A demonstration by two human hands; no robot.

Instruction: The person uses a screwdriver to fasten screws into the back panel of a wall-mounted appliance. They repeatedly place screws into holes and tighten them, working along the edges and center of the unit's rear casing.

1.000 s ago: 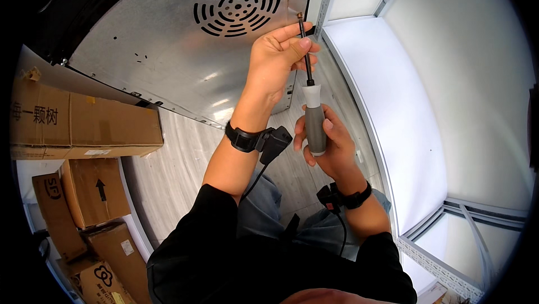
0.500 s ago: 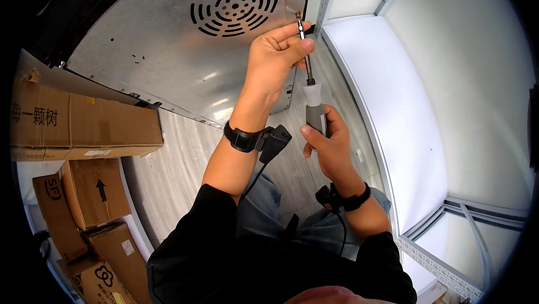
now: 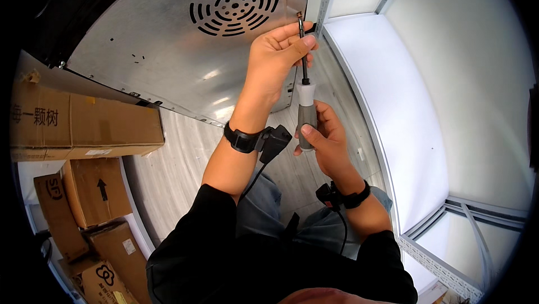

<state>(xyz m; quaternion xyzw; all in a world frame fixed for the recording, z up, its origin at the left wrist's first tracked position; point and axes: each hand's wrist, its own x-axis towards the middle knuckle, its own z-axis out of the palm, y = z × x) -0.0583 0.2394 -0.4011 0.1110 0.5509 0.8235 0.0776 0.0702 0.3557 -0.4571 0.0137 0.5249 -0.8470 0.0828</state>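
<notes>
A screwdriver (image 3: 307, 114) with a grey handle and dark metal shaft points away from me. My right hand (image 3: 330, 138) is closed around its handle, thumb on the near side. Up on the shaft, my left hand (image 3: 283, 50) pinches it near the tip between thumb and fingers. The tip meets a small copper-coloured screw (image 3: 299, 15) at the right edge of a silver metal panel (image 3: 168, 51). Whether the screw is seated in the panel I cannot tell. Round slotted vents (image 3: 234, 5) are cut into the panel left of my fingers.
Cardboard boxes (image 3: 112, 130) are stacked at the left, some on a low shelf. To the right stands a white shelf (image 3: 393, 113) with grey metal posts (image 3: 327, 1). Pale wood-look floor (image 3: 174, 175) shows between. Black straps with cabled devices sit on both wrists.
The screwdriver's handle has swung slightly left, so the shaft stands straighter. My right hand's fingers have shifted around the handle. The left hand has barely moved.
</notes>
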